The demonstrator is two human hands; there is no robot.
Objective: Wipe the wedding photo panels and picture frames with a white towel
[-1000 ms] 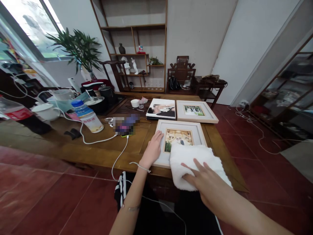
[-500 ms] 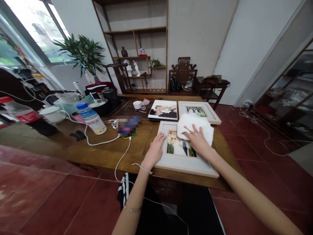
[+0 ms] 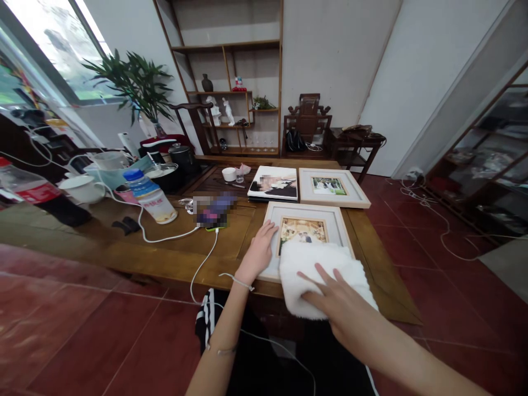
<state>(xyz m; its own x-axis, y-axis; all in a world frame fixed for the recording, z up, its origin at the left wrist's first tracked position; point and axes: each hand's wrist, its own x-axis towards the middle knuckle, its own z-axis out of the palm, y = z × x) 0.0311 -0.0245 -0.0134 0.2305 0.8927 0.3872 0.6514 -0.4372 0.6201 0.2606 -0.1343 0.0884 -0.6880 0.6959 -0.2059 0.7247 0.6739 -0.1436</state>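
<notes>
A light wooden picture frame [image 3: 346,223] with a pale mat and a photo of a couple lies flat near the table's front edge. My left hand [image 3: 259,248] grips its left side, fingers over the rim. On the lower right part of the frame is a folded fluffy white cloth [image 3: 301,256], which hangs past the front edge. My right hand [image 3: 336,297] holds this cloth from above, its fingers somewhat spread and the thumb tucked underneath. The cloth hides the photo's lower half and the frame's front right corner.
Behind stand a second framed photo [image 3: 307,171] and a stack of photo panels [image 3: 264,195]. To the left are a charging phone [image 3: 212,212] with a white cable, a blue-capped bottle [image 3: 154,201], a cola bottle [image 3: 45,192], a white cup [image 3: 84,188] and a dark pot [image 3: 181,159].
My right hand has drawn the cloth from the frame's upper right toward me, down to its front edge. My left hand stays at the left side. The view has shifted slightly.
</notes>
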